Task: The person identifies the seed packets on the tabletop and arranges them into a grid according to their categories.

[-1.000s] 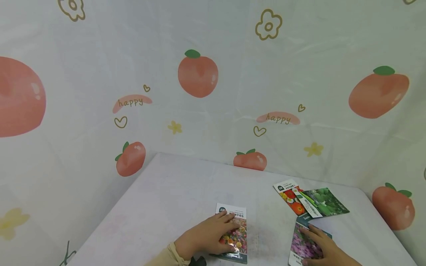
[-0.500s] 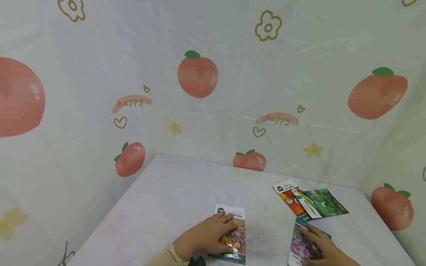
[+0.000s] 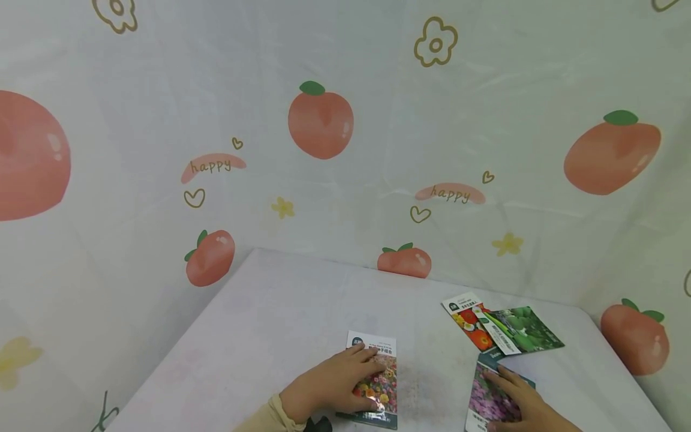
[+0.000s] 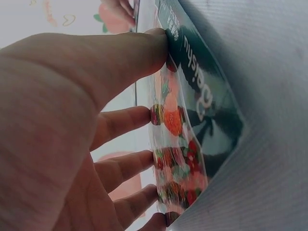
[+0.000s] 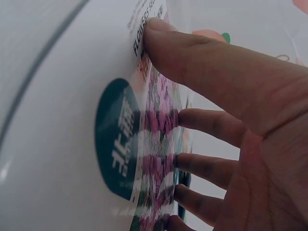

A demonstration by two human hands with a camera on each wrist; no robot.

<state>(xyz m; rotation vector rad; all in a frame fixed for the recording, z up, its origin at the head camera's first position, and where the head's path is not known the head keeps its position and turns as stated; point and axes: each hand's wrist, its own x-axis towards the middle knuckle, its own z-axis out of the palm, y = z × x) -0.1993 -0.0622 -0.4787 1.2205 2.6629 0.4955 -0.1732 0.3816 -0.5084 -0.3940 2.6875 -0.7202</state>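
My left hand [image 3: 336,379] lies over a seed packet [image 3: 387,384] printed with mixed flowers, near the front middle of the table. Its spread fingertips and thumb touch the packet's glossy face; in the left wrist view the dark green end of this packet lifts slightly toward the camera. To the right, my right hand [image 3: 525,403] rests on a purple-flower seed packet [image 3: 479,393]. Thumb and fingertips press on that packet's front in the right wrist view, where a white end with a green oval logo [image 5: 118,139] shows. Both palms stay off the packets.
Behind the right hand, a green-leaf packet [image 3: 531,329] overlaps an orange-flower packet [image 3: 468,321]. The white table [image 3: 259,336] meets a peach-printed curtain [image 3: 367,198] at its back edge. A small dark object [image 3: 318,425] sits below the left wrist.
Both hands keep the same places on their packets. The whole head view has shifted only slightly.
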